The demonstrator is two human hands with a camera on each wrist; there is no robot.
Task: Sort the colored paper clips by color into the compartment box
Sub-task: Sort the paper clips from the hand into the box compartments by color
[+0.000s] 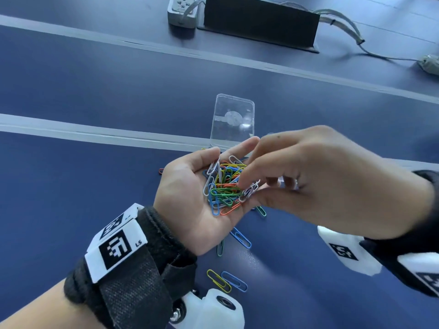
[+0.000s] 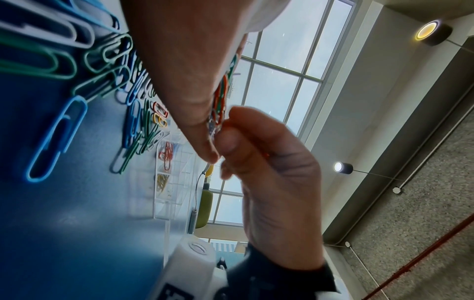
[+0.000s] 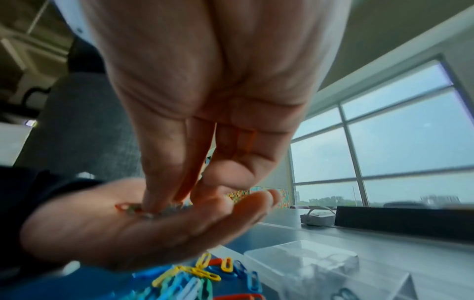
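Observation:
My left hand [image 1: 234, 148] is held palm up above the blue table and cups a pile of mixed coloured paper clips [image 1: 224, 186]. My right hand [image 1: 249, 191] reaches in from the right, and its thumb and fingers pinch a few white clips [image 1: 250, 189] at the pile's right edge. In the left wrist view the clear compartment box [image 2: 164, 203] lies on the table with red clips [image 2: 167, 154] in one cell and yellow clips [image 2: 161, 182] in another. Loose clips [image 3: 200, 273] are scattered under my hands. My right hand hides the box in the head view.
A clear plastic case [image 1: 234, 122] lies just beyond my hands. More loose clips lie near me, among them a blue clip [image 1: 240, 237] and a yellow clip [image 1: 218, 280]. At the far edge are a black box [image 1: 259, 22], a power strip [image 1: 181, 9] and cables [image 1: 344, 24].

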